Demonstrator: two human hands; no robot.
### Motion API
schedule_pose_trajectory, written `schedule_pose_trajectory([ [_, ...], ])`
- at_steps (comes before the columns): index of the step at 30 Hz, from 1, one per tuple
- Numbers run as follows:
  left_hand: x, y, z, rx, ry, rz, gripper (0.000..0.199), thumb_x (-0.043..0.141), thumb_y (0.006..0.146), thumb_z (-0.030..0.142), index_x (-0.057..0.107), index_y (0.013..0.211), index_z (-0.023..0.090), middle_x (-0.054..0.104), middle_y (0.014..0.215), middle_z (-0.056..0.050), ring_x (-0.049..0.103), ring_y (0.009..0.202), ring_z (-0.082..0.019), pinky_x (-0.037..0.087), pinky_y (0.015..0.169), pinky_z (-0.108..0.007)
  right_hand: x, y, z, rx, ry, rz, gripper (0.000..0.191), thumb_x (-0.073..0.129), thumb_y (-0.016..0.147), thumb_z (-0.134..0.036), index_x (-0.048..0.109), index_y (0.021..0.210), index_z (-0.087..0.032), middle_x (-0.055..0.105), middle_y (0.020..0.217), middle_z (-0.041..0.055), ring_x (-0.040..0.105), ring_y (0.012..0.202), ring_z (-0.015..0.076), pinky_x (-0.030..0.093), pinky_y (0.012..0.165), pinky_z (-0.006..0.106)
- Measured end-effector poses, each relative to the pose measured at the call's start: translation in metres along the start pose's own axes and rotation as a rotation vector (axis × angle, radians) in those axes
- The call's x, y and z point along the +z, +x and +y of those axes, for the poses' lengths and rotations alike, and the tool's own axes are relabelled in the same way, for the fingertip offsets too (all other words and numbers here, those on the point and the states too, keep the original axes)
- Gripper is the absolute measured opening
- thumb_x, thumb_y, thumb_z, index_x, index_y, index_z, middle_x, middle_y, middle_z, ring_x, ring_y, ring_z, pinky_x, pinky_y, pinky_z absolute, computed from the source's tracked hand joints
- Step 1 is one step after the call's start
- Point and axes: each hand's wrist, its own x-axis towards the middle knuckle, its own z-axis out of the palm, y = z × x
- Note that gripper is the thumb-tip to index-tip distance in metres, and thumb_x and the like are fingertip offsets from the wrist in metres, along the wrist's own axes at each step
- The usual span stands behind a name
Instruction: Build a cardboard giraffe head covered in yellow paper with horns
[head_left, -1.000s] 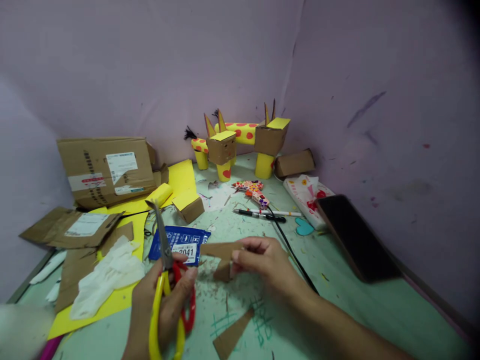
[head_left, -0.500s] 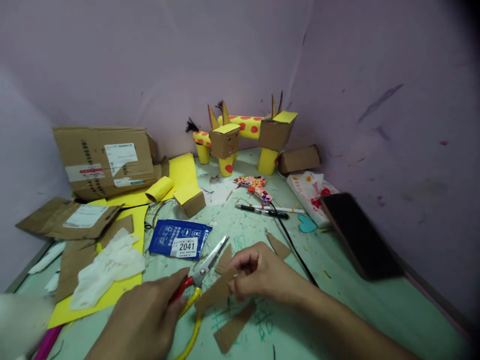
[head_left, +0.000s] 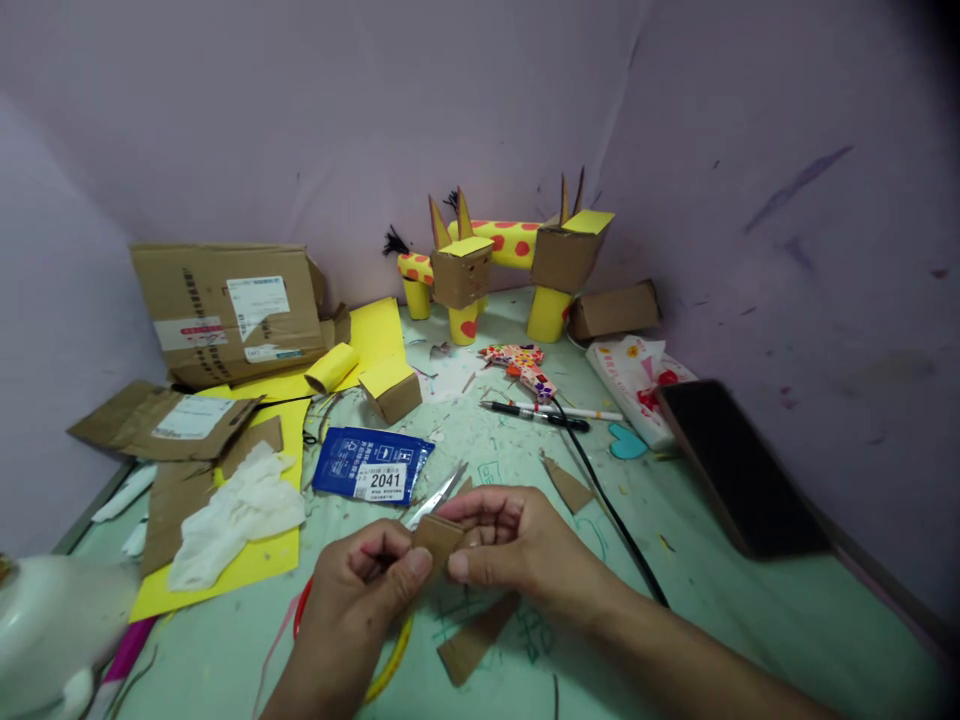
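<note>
A small brown cardboard piece is pinched between my two hands, just above the table. My left hand grips its left side with thumb and fingers, while my right hand holds the right side. Under and behind my left hand lie the scissors; their blades point away from me and the red and yellow handles are partly covered. Another cardboard strip rests below my hands, over green pen marks. A pointed cardboard scrap lies to the right of my right hand.
Two spotted yellow animals with cardboard heads stand at the back. A patterned glue gun, its black cord, pens and a phone are on the right. A blue packet, tissue and cardboard box occupy the left.
My left hand has let go of the scissors, which now lie on the table, and has moved right to grasp the cardboard piece. The view has shifted slightly.
</note>
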Motion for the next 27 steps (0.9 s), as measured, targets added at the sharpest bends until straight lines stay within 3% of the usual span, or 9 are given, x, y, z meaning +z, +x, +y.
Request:
schedule_pose_trajectory([
  [4, 0.003, 0.002, -0.004, -0.005, -0.163, 0.035, 0.025, 0.071, 0.065, 0.035, 0.056, 0.056, 0.016, 0.051, 0.049, 0.004, 0.042, 0.047, -0.008, 0.034, 0.046, -0.019, 0.000, 0.001, 0.009, -0.055, 0.106, 0.002, 0.036, 0.082, 0.048, -0.021, 0.068, 0.081, -0.013, 0.066, 0.058, -0.0017, 0.058, 0.050, 0.0087, 0.045, 0.056, 0.024],
  [10, 0.006, 0.001, -0.001, 0.103, -0.039, 0.009, 0.023, 0.069, 0.068, 0.034, 0.063, 0.055, 0.016, 0.061, 0.055, -0.001, 0.055, 0.056, -0.014, 0.042, 0.056, -0.023, 0.007, -0.001, 0.008, -0.046, 0.075, 0.054, 0.038, 0.082, 0.050, -0.037, 0.069, 0.075, -0.011, 0.066, 0.057, 0.0009, 0.058, 0.049, 0.0100, 0.045, 0.056, 0.026],
  [18, 0.007, -0.002, 0.005, 0.134, 0.015, -0.046, 0.023, 0.066, 0.070, 0.033, 0.064, 0.054, 0.017, 0.063, 0.056, -0.004, 0.054, 0.055, -0.015, 0.043, 0.056, -0.024, 0.009, -0.005, 0.007, -0.099, -0.010, 0.115, 0.029, 0.078, 0.056, -0.035, 0.070, 0.072, -0.012, 0.064, 0.054, -0.0003, 0.058, 0.049, 0.0091, 0.046, 0.054, 0.024],
  [22, 0.008, -0.004, 0.004, 0.164, -0.032, -0.002, 0.024, 0.066, 0.069, 0.033, 0.061, 0.052, 0.017, 0.061, 0.053, -0.001, 0.052, 0.053, -0.014, 0.042, 0.055, -0.023, 0.009, -0.007, 0.009, -0.099, -0.001, 0.114, 0.030, 0.077, 0.055, -0.035, 0.069, 0.072, -0.012, 0.064, 0.051, -0.0009, 0.058, 0.048, 0.0091, 0.045, 0.053, 0.023],
  [27, 0.011, -0.006, 0.007, 0.075, -0.084, -0.063, 0.024, 0.068, 0.067, 0.037, 0.063, 0.057, 0.015, 0.064, 0.057, -0.004, 0.055, 0.055, -0.014, 0.041, 0.053, -0.022, 0.013, -0.008, 0.009, -0.104, -0.002, 0.173, 0.025, 0.076, 0.055, -0.032, 0.064, 0.067, -0.013, 0.062, 0.046, -0.0025, 0.056, 0.045, 0.0087, 0.043, 0.049, 0.022],
])
